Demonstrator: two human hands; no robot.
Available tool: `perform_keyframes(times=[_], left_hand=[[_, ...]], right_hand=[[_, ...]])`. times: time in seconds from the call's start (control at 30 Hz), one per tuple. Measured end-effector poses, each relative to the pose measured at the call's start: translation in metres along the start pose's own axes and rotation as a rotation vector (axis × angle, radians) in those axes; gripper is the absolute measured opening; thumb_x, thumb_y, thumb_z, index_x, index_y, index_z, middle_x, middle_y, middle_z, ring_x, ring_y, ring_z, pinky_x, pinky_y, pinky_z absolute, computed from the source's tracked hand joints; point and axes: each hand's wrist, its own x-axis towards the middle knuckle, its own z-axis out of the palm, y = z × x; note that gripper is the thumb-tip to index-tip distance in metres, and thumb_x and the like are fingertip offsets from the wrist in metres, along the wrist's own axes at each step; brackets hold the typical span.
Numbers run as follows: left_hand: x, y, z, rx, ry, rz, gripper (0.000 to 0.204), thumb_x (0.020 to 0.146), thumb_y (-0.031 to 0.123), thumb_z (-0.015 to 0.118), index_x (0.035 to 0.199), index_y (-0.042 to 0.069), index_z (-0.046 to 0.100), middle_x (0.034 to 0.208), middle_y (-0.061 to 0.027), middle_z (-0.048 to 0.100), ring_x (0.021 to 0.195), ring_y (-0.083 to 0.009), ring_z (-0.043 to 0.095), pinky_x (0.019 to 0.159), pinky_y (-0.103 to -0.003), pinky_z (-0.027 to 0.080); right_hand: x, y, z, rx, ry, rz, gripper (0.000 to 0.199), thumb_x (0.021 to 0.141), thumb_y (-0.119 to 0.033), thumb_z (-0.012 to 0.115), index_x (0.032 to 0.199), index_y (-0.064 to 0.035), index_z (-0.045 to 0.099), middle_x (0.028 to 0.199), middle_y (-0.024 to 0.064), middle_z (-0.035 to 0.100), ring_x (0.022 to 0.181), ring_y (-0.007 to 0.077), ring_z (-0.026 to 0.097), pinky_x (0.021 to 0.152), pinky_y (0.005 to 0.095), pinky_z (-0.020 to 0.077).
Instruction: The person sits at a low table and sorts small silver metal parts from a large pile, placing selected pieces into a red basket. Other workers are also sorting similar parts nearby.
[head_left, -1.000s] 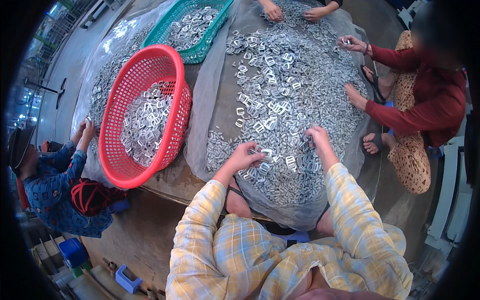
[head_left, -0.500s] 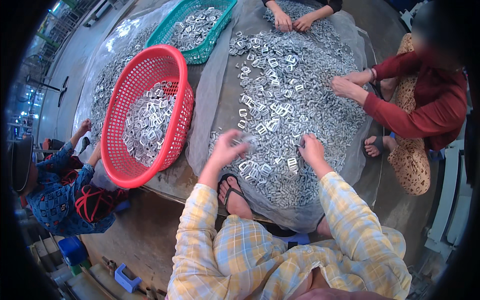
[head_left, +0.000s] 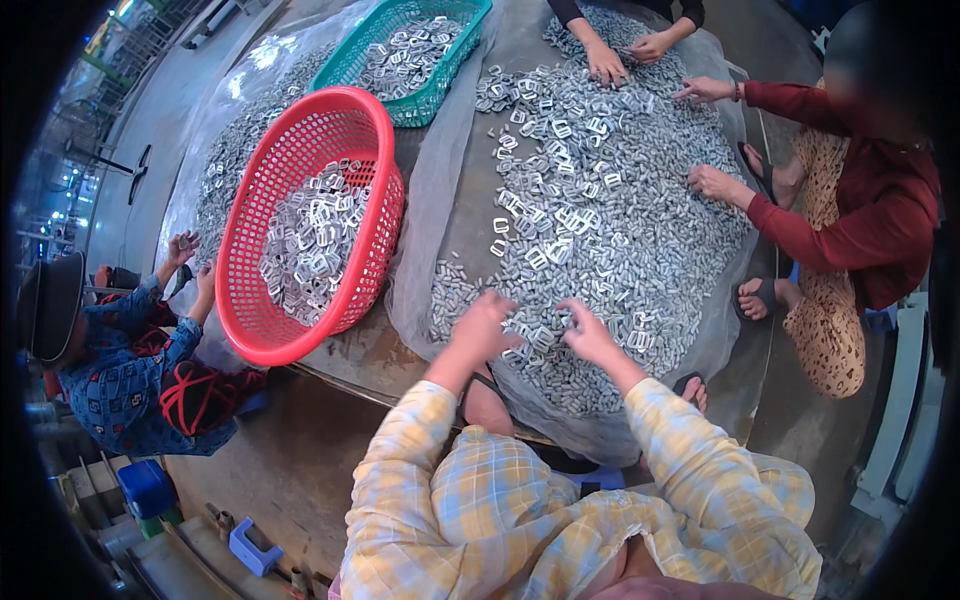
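Observation:
A pile of small grey pellets [head_left: 580, 385], mixed with flat silver metal buckles [head_left: 561, 252], covers the sheet in front of me. My left hand [head_left: 484, 328] is at the near left of the pile. Its fingers are spread beside a cluster of buckles [head_left: 541, 339]. Facing it across that cluster, my right hand [head_left: 592, 336] has its thumb and forefinger apart, slightly blurred. I see nothing held in either hand. More buckles [head_left: 318, 240] fill the bottom of a large red perforated basket [head_left: 235, 275] to my left.
A green basket [head_left: 478, 30] with buckles stands behind the red one. A person in a red top [head_left: 800, 225] works at the right, another in dark sleeves [head_left: 567, 10] at the far side, and one in blue [head_left: 120, 400] at the left. Clear plastic sheeting [head_left: 425, 190] lies under the pile.
My left hand has moved right and down, and my right hand left and down, so they are closer together. The right hand's pinch has opened. The red-sleeved person's hands have separated.

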Motion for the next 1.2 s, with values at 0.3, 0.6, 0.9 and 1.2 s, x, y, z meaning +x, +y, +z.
perform_keyframes(times=[0.3, 0.6, 0.9, 1.2], left_hand=[[-0.005, -0.007, 0.045, 0.210, -0.039, 0.189, 0.065, 0.053, 0.020, 0.085, 0.110, 0.010, 0.056, 0.105, -0.0126, 0.054, 0.100, -0.0353, 0.052, 0.081, -0.042, 0.050], [0.006, -0.030, 0.019, -0.874, -0.217, -0.277, 0.028, 0.079, 0.014, 0.070, 0.103, 0.007, 0.058, 0.084, -0.0024, 0.063, 0.080, -0.0100, 0.060, 0.070, -0.027, 0.050], [0.007, -0.026, 0.034, -1.525, -0.325, -0.569, 0.024, 0.093, 0.028, 0.056, 0.109, 0.010, 0.056, 0.088, -0.0008, 0.065, 0.071, -0.0109, 0.063, 0.057, -0.028, 0.051], [0.014, -0.023, 0.038, -0.804, -0.312, -0.329, 0.034, 0.090, 0.030, 0.059, 0.112, 0.003, 0.057, 0.088, -0.0040, 0.062, 0.059, -0.0112, 0.057, 0.049, -0.027, 0.048]], right_hand=[[-0.022, -0.020, 0.026, -0.588, 0.024, -0.131, 0.032, 0.075, -0.021, 0.069, 0.105, -0.0159, 0.059, 0.090, 0.0097, 0.054, 0.083, 0.0299, 0.061, 0.068, 0.0410, 0.0500], [-0.002, -0.007, -0.006, 0.403, 0.120, 0.327, 0.016, 0.081, -0.017, 0.068, 0.092, -0.0060, 0.064, 0.070, 0.0006, 0.056, 0.056, 0.0109, 0.050, 0.048, 0.0265, 0.0389], [-0.007, -0.028, 0.002, 0.413, 0.045, 0.314, 0.018, 0.082, -0.014, 0.068, 0.093, -0.0002, 0.066, 0.081, 0.0034, 0.065, 0.074, 0.0114, 0.056, 0.070, 0.0269, 0.0447], [-0.008, -0.001, 0.006, 0.542, 0.061, 0.532, 0.023, 0.083, -0.017, 0.066, 0.101, -0.0023, 0.064, 0.069, 0.0010, 0.057, 0.052, 0.0094, 0.049, 0.045, 0.0261, 0.0384]])
